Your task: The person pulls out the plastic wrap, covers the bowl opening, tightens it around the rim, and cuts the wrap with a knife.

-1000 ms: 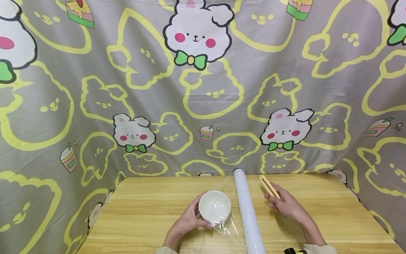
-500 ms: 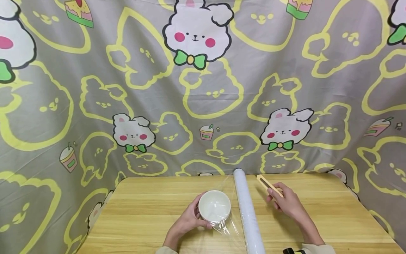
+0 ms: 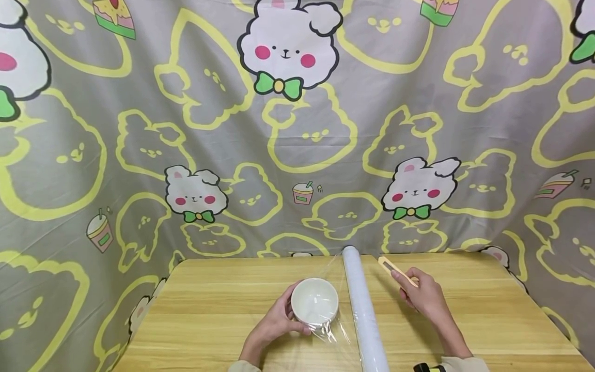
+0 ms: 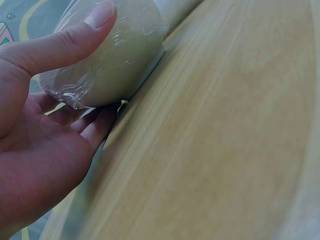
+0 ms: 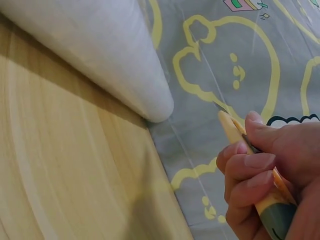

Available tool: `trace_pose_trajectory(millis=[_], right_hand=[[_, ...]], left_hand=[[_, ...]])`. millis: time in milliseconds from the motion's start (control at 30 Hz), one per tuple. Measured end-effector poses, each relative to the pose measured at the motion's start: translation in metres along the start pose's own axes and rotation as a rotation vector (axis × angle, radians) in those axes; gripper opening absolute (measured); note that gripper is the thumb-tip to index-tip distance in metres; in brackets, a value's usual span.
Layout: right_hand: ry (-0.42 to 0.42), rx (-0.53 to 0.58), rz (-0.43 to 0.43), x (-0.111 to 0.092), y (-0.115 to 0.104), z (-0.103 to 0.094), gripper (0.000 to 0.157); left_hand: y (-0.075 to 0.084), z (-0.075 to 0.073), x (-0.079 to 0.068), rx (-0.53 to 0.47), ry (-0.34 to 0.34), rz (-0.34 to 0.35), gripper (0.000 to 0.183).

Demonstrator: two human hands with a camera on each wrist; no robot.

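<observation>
My left hand point(image 3: 277, 320) grips the side of a white bowl point(image 3: 314, 301), thumb near the front and fingers round the back left. Clear cling film point(image 3: 331, 337) stretches over the bowl toward a long film roll point(image 3: 364, 312) just to its right; in the left wrist view, crinkled film covers the bowl's side under my thumb point(image 4: 102, 15). Right of the roll, my right hand point(image 3: 425, 295) holds a yellow utility knife point(image 3: 387, 266) in the air, pointing to the back left. The right wrist view shows its dark green end point(image 5: 277, 220) and a short blade tip point(image 5: 219, 107).
Everything lies on a wood-grain table point(image 3: 204, 310). A grey cartoon-print curtain point(image 3: 288, 155) hangs behind the table and along both sides. The far end of the roll reaches the table's back edge. A dark object point(image 3: 424, 367) shows at the right sleeve.
My right hand has shifted slightly right and turned the knife, which slants more to the left; the thumb now lies along it. My left hand and the bowl have stayed put.
</observation>
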State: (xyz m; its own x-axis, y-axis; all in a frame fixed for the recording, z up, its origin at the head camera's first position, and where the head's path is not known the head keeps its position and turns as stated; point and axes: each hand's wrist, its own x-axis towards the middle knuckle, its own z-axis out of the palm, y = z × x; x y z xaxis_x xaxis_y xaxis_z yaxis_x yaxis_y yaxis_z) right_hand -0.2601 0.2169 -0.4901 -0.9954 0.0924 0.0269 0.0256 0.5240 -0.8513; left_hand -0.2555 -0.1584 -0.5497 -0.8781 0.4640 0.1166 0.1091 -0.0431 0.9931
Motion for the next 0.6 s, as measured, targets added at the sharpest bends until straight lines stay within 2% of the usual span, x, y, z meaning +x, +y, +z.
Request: trace_pose_trajectory(millis=[333,467,600], right_hand=[[0.005,-0.009,0.009,0.0019,0.0028,0.0037,0.05],[-0.002,0.019,0.008,0.0012,0.0032,0.0053,0.05],[-0.029,0.05,-0.011,0.0005,0.0014,0.0041,0.048]], left_hand=[[0.0016,0.0001,0.0001,0.009,-0.008,-0.001,0.113],[0.0029,-0.0013,-0.001,-0.017,-0.023,-0.012,0.122],[0.0083,-0.0033,-0.0013,0.001,-0.08,-0.006,0.134]])
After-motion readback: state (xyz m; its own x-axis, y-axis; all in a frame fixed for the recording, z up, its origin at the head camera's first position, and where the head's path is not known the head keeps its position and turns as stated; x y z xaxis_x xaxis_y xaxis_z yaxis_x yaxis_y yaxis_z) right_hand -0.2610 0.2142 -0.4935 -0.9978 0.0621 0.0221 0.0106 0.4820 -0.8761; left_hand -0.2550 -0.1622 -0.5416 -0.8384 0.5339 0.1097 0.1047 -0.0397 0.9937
